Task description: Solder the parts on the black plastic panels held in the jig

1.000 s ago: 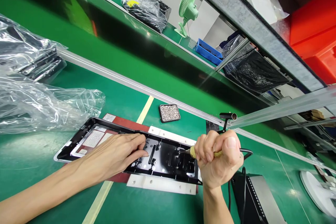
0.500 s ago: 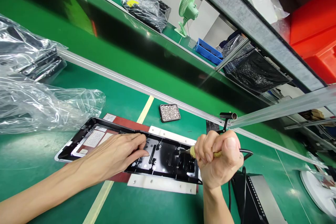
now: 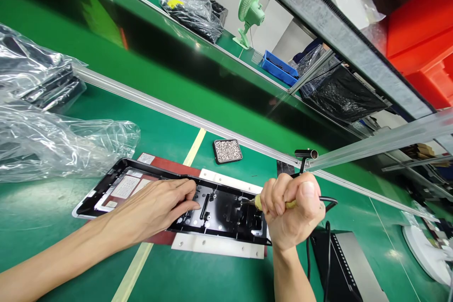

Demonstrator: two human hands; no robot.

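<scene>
A long black plastic housing [image 3: 226, 212] lies at a slant on the green bench, over a reddish-brown board and white strips. My left hand [image 3: 170, 200] rests on its middle, fingers curled and thumb close to them; whatever may be between the fingertips is hidden. In my right hand [image 3: 292, 207] a fist wraps round the yellow handle of a soldering iron [image 3: 258, 203]. Its metal tip points left, down into the right part of the housing, among small posts and slots. From the handle's back end a black cord runs off.
A small black tray [image 3: 227, 151] of tiny metal pieces sits beyond the housing. Behind my right hand stands a metal tube holder [image 3: 306, 154]. Clear plastic bags [image 3: 67, 141] are at left, a black-and-grey box [image 3: 348, 264] at lower right. A metal rail [image 3: 177, 113] borders the bench's far side.
The whole view has shifted very slightly. Both hands, the soldering iron and the housing keep practically the same places relative to each other.
</scene>
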